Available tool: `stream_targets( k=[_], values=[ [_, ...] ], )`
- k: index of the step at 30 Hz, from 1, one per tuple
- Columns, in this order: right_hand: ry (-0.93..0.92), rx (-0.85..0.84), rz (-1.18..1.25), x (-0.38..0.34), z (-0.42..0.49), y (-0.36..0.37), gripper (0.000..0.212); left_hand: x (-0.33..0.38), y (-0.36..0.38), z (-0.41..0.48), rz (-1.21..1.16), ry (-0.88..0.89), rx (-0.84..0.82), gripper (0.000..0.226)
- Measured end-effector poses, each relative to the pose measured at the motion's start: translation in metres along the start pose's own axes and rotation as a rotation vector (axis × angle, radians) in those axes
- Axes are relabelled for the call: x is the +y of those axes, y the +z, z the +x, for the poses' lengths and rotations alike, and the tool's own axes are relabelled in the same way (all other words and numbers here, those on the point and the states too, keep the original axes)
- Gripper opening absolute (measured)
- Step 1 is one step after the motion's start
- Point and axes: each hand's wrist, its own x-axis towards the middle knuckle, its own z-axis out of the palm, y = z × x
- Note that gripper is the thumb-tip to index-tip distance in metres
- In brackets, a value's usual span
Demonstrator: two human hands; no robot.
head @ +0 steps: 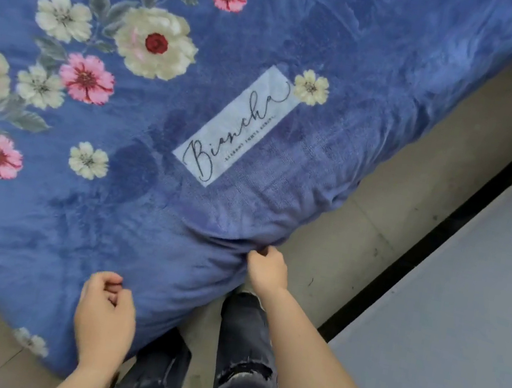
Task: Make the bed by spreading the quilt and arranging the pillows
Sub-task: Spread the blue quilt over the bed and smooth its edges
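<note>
Torn dark jeans (247, 372) stood closest to the camera, at the foot corner of the bed, on a pale tiled floor (389, 216). Just above them the left hand (105, 317) rested on the blue quilt (129, 213) near its hanging edge. Its fingers were curled in loosely, and I could not tell if any cloth was really held in that grip. The right hand (267, 268) was lower at the side of the bed, with its grip closed on a pinch of the quilt's edge, where folds gathered toward the fingers.

The quilt covered the whole bed. Its long axis seemed to run from the lower left to the upper right of the view, parallel to the side edge along the floor. The printed label (237, 124) lay along this same diagonal, and the flower pattern (154, 41) sat on the left part.

To do this step well, I think both hands should hold the edge firmly and pull outward and down together, so the bunched folds at the corner become flat. Pulling with one hand only could drag the quilt crooked. No pillows were visible.
</note>
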Motion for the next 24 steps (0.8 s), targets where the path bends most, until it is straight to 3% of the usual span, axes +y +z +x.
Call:
stream_targets(
  k=[4,6,8,10,14,16,18,20,22,24],
  values=[
    [-0.028,-0.073,-0.051,0.017,-0.022,0.045,0.041,-0.049,-0.029,0.017,-0.132,-0.486,0.32,0.037],
    [-0.027,-0.064,-0.058,0.025,-0.031,0.063,0.039,-0.082,-0.04,0.033,-0.171,-0.852,0.257,0.051],
    [-0.027,-0.053,-0.038,0.031,-0.036,0.078,0.04,-0.117,-0.048,0.044,-0.262,-0.983,0.064,0.063],
    [0.034,-0.023,0.073,0.043,-0.037,0.099,0.052,-0.147,-0.056,0.051,-0.404,-0.98,-0.253,0.042],
    [0.287,-0.045,0.245,0.075,-0.049,0.138,0.052,-0.181,-0.068,0.062,-0.459,-0.874,-0.646,0.036],
    [0.357,-0.083,0.301,0.088,-0.05,0.165,0.051,-0.195,-0.065,0.07,-0.435,-0.76,-0.647,0.032],
    [0.366,-0.099,0.518,0.09,-0.052,0.194,0.033,-0.204,-0.062,0.078,-0.466,-0.661,-0.625,0.026],
    [0.286,0.034,0.655,0.091,-0.047,0.222,0.02,-0.213,-0.064,0.09,-0.441,-0.528,-0.649,0.019],
    [0.168,0.234,0.486,0.104,-0.046,0.238,0.017,-0.231,-0.075,0.1,-0.232,-0.378,-0.711,0.016],
    [0.19,0.304,0.285,0.125,-0.057,0.241,0.025,-0.249,-0.09,0.1,-0.073,-0.36,-0.729,0.015]
  ],
)
